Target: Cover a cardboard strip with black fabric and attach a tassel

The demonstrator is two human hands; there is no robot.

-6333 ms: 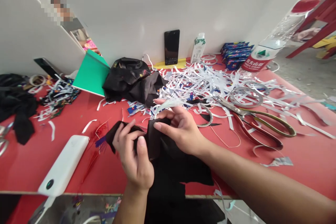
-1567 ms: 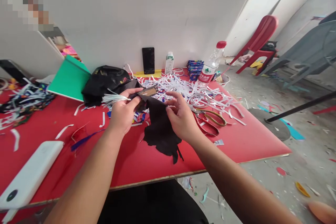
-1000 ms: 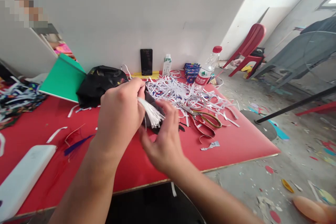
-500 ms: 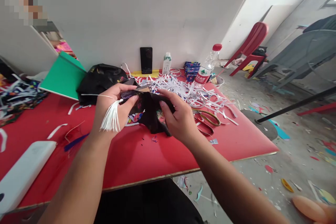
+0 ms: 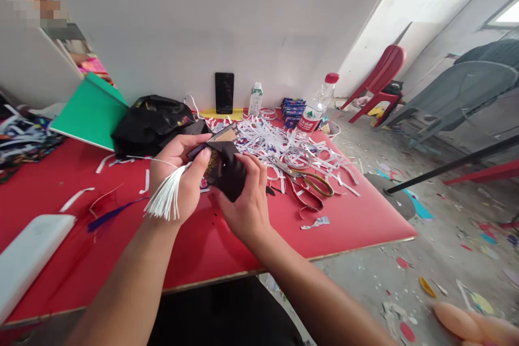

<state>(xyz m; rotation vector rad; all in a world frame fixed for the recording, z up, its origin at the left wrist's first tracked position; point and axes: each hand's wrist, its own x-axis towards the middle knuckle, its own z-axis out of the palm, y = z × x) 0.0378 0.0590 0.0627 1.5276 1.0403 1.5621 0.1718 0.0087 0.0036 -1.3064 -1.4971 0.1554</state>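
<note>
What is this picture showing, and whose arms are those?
The arms belong to a person with a camera on their head, so you see what they see, looking down at a red table. The left hand holds a small dark cloth piece with a white tassel hanging from it. The right hand pinches the same cloth from below. On the table lie scissors beside a heap of white paper strips, a black bag, a green folder, a water bottle and a phone leaning on the wall.
</note>
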